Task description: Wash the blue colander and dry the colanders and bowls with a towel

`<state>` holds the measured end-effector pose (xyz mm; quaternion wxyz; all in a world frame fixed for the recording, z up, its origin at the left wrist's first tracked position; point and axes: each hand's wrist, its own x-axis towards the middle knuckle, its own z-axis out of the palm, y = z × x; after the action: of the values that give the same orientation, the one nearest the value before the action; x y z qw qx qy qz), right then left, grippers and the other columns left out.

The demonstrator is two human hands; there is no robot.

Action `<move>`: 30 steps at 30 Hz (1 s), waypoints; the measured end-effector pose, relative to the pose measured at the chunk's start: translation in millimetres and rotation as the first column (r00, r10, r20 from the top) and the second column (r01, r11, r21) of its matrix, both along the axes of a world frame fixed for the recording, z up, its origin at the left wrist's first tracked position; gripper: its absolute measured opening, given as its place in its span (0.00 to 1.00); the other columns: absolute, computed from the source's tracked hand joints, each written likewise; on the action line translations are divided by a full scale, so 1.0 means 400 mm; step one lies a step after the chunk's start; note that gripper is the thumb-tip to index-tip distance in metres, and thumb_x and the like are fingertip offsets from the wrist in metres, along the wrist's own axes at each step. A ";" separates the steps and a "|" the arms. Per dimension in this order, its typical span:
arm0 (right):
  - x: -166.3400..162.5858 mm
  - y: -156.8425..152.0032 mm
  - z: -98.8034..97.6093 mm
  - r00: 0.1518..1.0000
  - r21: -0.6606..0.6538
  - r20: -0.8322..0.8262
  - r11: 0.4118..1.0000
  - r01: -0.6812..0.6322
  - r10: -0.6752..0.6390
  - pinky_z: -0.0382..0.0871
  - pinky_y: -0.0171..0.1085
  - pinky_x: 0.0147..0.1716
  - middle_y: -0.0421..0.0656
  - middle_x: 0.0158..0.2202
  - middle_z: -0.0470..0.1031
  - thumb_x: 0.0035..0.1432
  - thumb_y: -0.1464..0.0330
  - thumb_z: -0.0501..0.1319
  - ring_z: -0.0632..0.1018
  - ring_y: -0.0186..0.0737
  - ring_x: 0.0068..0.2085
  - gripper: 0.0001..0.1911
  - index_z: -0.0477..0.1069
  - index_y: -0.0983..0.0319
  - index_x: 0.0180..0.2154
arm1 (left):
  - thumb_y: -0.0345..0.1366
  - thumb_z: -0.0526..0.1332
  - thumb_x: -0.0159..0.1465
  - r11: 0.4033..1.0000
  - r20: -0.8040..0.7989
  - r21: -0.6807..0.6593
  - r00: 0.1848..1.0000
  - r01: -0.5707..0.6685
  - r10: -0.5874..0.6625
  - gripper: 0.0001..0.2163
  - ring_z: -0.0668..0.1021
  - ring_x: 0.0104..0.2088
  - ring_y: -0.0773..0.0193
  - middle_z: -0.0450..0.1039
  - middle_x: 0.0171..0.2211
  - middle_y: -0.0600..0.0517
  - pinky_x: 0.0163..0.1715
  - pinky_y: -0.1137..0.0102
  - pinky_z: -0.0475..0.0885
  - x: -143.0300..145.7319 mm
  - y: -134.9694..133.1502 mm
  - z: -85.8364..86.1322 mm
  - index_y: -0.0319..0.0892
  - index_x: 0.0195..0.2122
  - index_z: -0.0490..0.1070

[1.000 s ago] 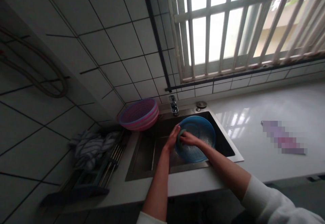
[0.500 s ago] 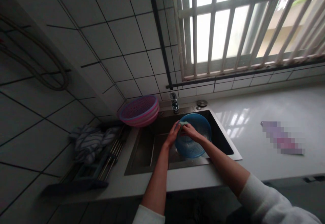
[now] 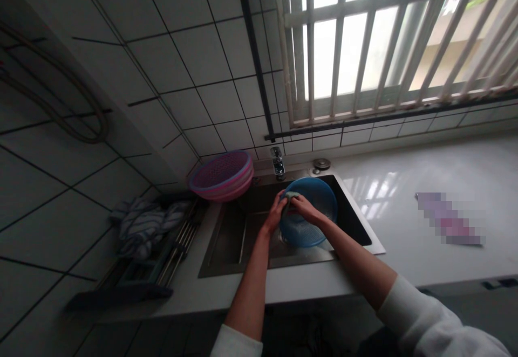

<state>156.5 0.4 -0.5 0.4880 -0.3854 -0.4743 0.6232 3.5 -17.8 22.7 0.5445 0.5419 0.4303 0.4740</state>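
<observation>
A blue plastic colander (image 3: 308, 235) is held tilted over the right part of the sink (image 3: 226, 249). At its left rim my left hand (image 3: 275, 214) is closed, gripping the edge. My right hand (image 3: 306, 208) reaches over the inside of the colander, its fingers closed on a pale green cloth (image 3: 292, 195) that is pressed against the same stretch of rim. The two hands nearly meet there, and the cloth partly hides the fingertips.
Behind the sink stands a chrome faucet (image 3: 277, 163), with a metal drain strainer (image 3: 322, 164) nearby. Stacked pink colanders (image 3: 222, 179) sit at the back left corner. A striped cloth (image 3: 141, 227) lies on a rack at left. A blurred purple-pink item (image 3: 449, 219) rests on the counter (image 3: 404, 249).
The colander has shifted slightly upward and its lower edge has risen a little. Both hands stay at the left rim with the cloth between them.
</observation>
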 end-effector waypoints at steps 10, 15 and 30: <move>0.012 0.025 -0.040 0.961 0.214 0.276 0.976 -0.036 -0.025 0.65 0.34 0.32 0.40 0.31 0.74 0.54 0.59 0.62 0.71 0.38 0.32 0.11 0.73 0.60 0.33 | 0.40 0.68 0.58 0.998 -0.007 -0.046 0.999 -0.048 0.047 0.25 0.79 0.53 0.53 0.78 0.52 0.48 0.61 0.56 0.70 -0.009 -0.005 -0.001 0.47 0.57 0.68; -0.026 -0.004 -0.056 0.899 0.269 0.405 0.917 -0.294 0.169 0.64 0.34 0.31 0.37 0.25 0.70 0.54 0.63 0.62 0.68 0.36 0.29 0.07 0.71 0.60 0.29 | 0.52 0.72 0.60 0.991 -0.046 -0.058 0.992 -0.117 0.114 0.29 0.77 0.59 0.48 0.78 0.57 0.45 0.66 0.55 0.65 -0.003 0.006 -0.007 0.48 0.60 0.72; -0.007 -0.006 -0.059 0.882 0.073 0.320 0.919 -0.386 0.345 0.68 0.35 0.29 0.41 0.31 0.75 0.52 0.61 0.65 0.72 0.37 0.28 0.10 0.74 0.61 0.34 | 0.62 0.67 0.64 0.999 0.029 -0.033 0.999 -0.038 0.039 0.32 0.77 0.62 0.49 0.79 0.58 0.46 0.67 0.55 0.66 -0.005 0.004 -0.013 0.49 0.62 0.74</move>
<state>153.9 -2.1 -24.2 0.3084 -0.3451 -0.6482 0.6047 1.5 -16.4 17.5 0.5504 0.5176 0.4402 0.4852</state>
